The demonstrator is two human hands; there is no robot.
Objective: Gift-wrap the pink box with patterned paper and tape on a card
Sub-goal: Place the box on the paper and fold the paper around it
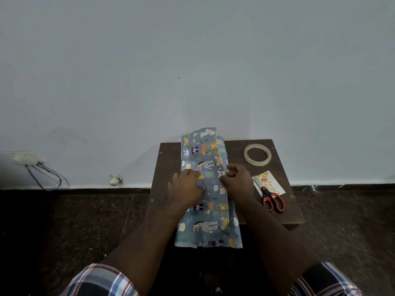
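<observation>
Pink box hidden under patterned paper [206,189]; card [270,182] lettering too small.

From my seat, the only writing I can spot is on the card [269,182], right of centre in the frame, lying under the scissors [272,199]. It carries orange cursive lettering, upside down to me and too small to make out for certain. The tape roll [257,154], further up on the right, has faint reddish print along its inner ring, and I can't read that either.
</observation>
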